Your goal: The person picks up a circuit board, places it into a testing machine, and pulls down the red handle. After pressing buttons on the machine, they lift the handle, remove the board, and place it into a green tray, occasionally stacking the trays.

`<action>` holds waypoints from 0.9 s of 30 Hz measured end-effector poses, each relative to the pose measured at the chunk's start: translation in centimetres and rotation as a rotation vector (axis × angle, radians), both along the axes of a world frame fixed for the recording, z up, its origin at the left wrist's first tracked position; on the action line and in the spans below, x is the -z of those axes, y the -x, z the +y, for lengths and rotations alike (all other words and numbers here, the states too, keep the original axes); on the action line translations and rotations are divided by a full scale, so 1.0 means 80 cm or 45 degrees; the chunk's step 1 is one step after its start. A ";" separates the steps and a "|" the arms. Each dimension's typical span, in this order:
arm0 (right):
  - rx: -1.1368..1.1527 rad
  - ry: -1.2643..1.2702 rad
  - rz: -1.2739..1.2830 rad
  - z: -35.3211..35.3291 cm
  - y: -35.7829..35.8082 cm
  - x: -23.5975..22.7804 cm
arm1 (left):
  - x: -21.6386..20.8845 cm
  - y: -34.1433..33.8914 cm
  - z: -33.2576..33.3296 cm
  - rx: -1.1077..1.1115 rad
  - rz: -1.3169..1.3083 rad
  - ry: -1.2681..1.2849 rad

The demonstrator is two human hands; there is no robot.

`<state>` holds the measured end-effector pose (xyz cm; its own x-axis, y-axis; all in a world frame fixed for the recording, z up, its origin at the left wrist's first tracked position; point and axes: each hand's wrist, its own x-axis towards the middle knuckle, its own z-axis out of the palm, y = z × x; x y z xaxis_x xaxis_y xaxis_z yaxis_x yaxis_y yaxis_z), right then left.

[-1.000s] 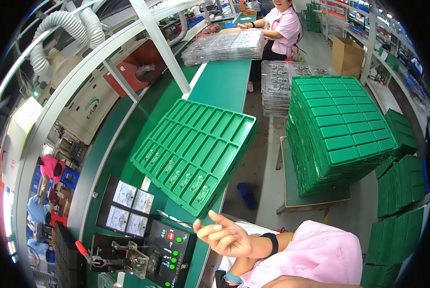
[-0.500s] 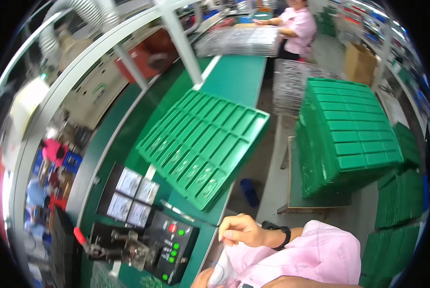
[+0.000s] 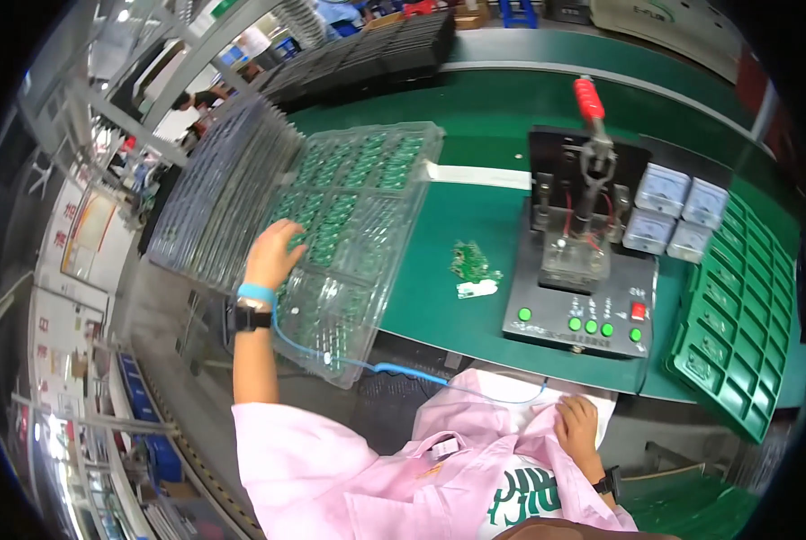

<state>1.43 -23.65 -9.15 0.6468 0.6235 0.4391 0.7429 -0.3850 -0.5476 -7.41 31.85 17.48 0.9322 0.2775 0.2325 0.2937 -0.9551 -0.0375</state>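
Hands are well apart: the left hand (image 3: 277, 255), fingers curved, is at a clear tray (image 3: 367, 288) of green circuit boards (image 3: 333, 227) at nine o'clock from the view's centre, whether gripping one I cannot tell; the right hand (image 3: 577, 423) lies, fingers bent, over pink clothing (image 3: 520, 439) between four and five. Stacked clear trays (image 3: 218, 193) stand just beyond, near ten; a black fixture (image 3: 569, 315) stands at three, a green tray (image 3: 736, 310) past it.

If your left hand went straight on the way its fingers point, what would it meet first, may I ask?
Most likely the green boards in the clear tray, just beyond the left hand's fingertips, though its height above them is unclear.
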 end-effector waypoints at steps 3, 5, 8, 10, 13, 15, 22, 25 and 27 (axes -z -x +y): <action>-0.008 0.009 0.080 -0.005 0.002 0.027 | 0.027 -0.011 0.030 0.062 0.208 -0.083; -0.012 0.013 0.082 -0.004 0.000 0.030 | 0.030 -0.020 0.041 0.105 0.378 -0.135; 0.023 0.026 0.075 -0.007 -0.004 0.027 | 0.026 -0.048 0.051 0.202 0.517 -0.175; 0.008 0.036 0.101 -0.008 -0.005 0.028 | 0.025 -0.067 0.066 0.176 0.560 -0.166; 0.038 0.035 0.101 -0.005 -0.007 0.027 | 0.032 -0.086 0.077 0.103 0.666 -0.132; 0.051 0.042 0.084 -0.005 -0.007 0.026 | 0.040 -0.091 0.075 0.244 0.766 -0.276; 0.086 0.052 0.107 -0.002 -0.006 0.026 | 0.042 -0.122 0.082 0.356 0.892 -0.347; 0.075 0.050 0.084 -0.002 -0.006 0.029 | 0.045 -0.146 0.089 0.394 0.854 -0.283; 0.090 0.064 0.064 -0.002 -0.006 0.031 | 0.050 -0.154 0.093 0.250 0.942 -0.163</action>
